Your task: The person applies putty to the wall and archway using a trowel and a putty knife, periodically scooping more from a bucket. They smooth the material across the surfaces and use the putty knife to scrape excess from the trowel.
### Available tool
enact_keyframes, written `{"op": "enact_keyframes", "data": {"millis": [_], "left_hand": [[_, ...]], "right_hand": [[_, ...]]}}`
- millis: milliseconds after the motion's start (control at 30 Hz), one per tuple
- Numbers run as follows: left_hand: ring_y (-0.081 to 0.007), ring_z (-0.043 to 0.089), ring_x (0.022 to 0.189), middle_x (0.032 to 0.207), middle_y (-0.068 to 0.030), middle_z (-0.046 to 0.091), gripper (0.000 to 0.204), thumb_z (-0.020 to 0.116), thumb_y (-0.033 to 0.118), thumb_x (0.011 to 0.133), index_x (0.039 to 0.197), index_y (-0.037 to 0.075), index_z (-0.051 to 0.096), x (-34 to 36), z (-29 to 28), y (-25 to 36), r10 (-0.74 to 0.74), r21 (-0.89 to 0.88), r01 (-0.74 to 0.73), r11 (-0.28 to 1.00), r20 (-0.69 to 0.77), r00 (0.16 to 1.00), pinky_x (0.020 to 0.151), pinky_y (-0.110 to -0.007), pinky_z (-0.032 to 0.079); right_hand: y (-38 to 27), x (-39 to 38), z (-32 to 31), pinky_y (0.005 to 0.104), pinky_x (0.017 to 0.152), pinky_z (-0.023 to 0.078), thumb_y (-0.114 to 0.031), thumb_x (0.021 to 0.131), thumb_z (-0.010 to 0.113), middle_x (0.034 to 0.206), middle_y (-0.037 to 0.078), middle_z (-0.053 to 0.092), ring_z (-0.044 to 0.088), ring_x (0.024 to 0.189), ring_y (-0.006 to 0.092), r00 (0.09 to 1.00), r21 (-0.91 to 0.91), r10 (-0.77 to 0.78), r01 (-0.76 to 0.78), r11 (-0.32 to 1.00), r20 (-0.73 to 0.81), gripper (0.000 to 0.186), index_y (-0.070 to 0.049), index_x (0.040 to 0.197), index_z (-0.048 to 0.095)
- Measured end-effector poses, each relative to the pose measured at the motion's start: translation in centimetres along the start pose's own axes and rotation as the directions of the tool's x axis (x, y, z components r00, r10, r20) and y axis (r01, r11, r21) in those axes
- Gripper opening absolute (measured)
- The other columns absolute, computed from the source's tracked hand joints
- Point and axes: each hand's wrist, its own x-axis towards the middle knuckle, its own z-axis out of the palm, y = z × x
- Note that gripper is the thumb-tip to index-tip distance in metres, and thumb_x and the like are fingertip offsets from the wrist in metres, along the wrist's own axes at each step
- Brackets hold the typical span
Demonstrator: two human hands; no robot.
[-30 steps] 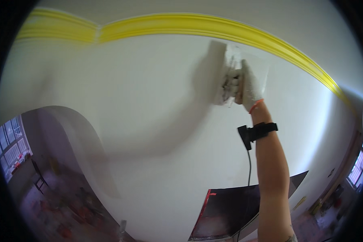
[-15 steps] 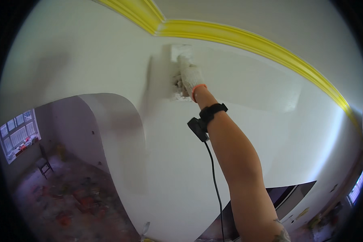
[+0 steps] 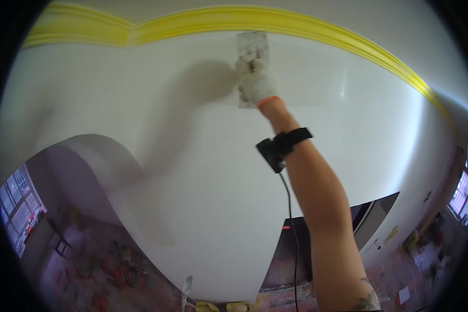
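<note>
My right hand (image 3: 257, 83) wears a pale knitted glove with an orange cuff. Its fingers are wrapped round a flat rectangular plastering trowel (image 3: 252, 39). The blade stands upright against the white wall (image 3: 208, 161), its top end just under the yellow cornice (image 3: 255, 20); the trowel's handle is hidden by the glove. A black strap with a small black device (image 3: 273, 153) sits on my right forearm, and a cable hangs from it. My left hand is out of sight.
An arched opening (image 3: 96, 151) at left leads to a room with a window (image 3: 21, 192) and a chair (image 3: 61, 244). A dark doorway (image 3: 291, 249) lies lower right of the middle. Debris litters the floor (image 3: 119, 275). Another window (image 3: 460, 192) shows at far right.
The view has shifted, so cornice and arch sit differently. My right hand and the trowel are higher and further right in the picture, nearer the cornice. The grip is kept.
</note>
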Motion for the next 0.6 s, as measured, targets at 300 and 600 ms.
{"op": "enact_keyframes", "data": {"millis": [300, 600], "left_hand": [[-0.034, 0.069, 0.088, 0.098, -0.0183, 0.071, 0.036, 0.061, 0.031, 0.097, 0.119, 0.002, 0.065, 5.0, -7.0, -5.5, 0.306, 0.1, -0.305, 0.947, 0.01, 0.952, 0.08, -0.044, 0.052], [-0.0323, 0.07, 0.093, 0.099, -0.0165, 0.073, 0.028, 0.063, 0.029, 0.096, 0.115, 0.009, 0.069, -0.7, -10.4, -4.2, 0.159, -0.083, -0.16, 0.984, -0.01, 0.987, 0.083, -0.041, 0.053]], "right_hand": [[-2.6, 1.9, -15.1, 0.0317, 0.06, 0.049, -0.044, 0.104, 0.054, 0.075, 0.004, 0.062, 0.054, 0.063, 0.0115, 0.984, -0.385, 0.027, -0.095, 0.918, -0.177, 0.044, -0.003, 0.097, 0.068], [-10.4, -2.0, -9.1, 0.0281, 0.063, 0.051, -0.03, 0.103, 0.058, 0.081, 0.001, 0.062, 0.058, 0.068, 0.0099, 0.961, 0.209, 0.251, -0.27, 0.94, 0.114, 0.031, -0.001, 0.112, 0.063]]}}
